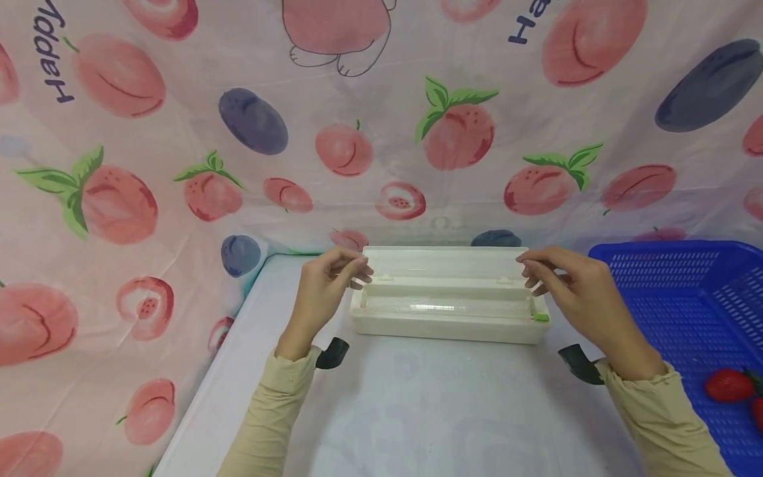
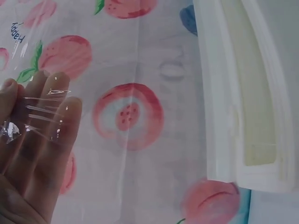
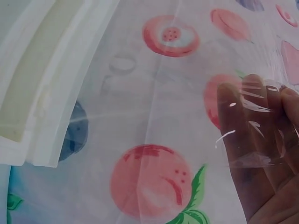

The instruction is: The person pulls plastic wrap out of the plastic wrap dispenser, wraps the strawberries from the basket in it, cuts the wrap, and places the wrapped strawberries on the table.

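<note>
from the head view, the left hand [image 1: 324, 288] and right hand [image 1: 572, 291] sit at either end of the open white wrap dispenser [image 1: 450, 305] at the far side of the desk [image 1: 417, 411], each pinching a corner of clear film. a blue basket [image 1: 685, 298] with a strawberry [image 1: 728, 385] stands to the right.

at the left wrist, cling film [image 2: 46, 107] wrinkles over the fingers [image 2: 42, 135].

at the right wrist, the film covers the fingers [image 3: 261, 140] too. i'd judge the sheet is drawn out a little, not yet cut.
</note>
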Demonstrator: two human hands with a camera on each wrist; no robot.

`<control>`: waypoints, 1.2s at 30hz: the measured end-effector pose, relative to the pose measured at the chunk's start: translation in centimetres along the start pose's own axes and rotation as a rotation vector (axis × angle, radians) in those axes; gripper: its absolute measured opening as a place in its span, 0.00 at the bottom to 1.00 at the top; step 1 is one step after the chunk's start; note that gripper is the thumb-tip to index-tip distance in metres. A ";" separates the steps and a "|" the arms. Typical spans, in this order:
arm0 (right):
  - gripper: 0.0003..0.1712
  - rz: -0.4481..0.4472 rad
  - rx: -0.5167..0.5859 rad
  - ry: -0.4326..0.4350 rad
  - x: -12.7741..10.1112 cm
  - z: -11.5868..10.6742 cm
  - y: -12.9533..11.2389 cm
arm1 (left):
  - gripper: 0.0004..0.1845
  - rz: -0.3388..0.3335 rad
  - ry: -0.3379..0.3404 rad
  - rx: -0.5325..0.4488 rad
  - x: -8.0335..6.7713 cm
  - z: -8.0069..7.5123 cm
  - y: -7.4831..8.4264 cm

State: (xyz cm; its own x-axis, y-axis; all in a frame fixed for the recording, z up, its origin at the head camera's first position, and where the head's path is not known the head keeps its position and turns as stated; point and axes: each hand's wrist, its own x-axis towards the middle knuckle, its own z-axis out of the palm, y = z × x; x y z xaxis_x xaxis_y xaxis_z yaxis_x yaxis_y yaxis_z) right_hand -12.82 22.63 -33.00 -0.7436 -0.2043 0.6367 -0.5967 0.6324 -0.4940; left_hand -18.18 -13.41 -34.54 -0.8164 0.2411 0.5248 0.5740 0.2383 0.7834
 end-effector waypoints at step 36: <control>0.19 -0.081 0.070 0.064 0.2 -1.6 -2.3 | 0.03 0.072 0.014 0.011 -0.1 -1.3 3.3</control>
State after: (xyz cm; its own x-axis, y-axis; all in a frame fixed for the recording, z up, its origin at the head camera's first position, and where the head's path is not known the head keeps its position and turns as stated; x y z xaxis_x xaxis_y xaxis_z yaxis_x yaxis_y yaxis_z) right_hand -11.08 22.37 -30.79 -0.6728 -0.2026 0.7116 -0.6750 0.5619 -0.4782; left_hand -16.29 -13.85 -31.53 -0.7734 0.2451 0.5846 0.6322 0.2310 0.7395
